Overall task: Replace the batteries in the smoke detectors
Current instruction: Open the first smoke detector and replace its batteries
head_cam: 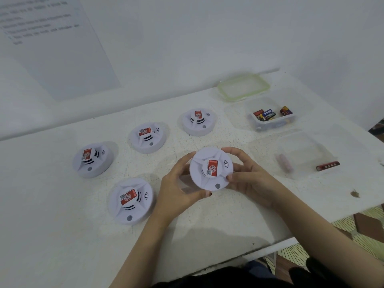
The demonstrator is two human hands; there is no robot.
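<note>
A white round smoke detector [209,169] with a red label is lifted a little above the white table [228,221], face towards me. My left hand [178,188] grips its left rim, thumb under the lower edge. My right hand [249,177] grips its right rim with curled fingers. Several more detectors lie face up on the table: one at the front left [131,201], one at the far left [92,160], one in the middle back [148,137] and one further right at the back [198,122].
A clear tub [272,117] holding several batteries stands at the back right, its green-rimmed lid [243,86] behind it. A second clear tub [301,154] holds a pink battery [284,163]; a red battery [328,165] lies beside it. The table edge runs along the right.
</note>
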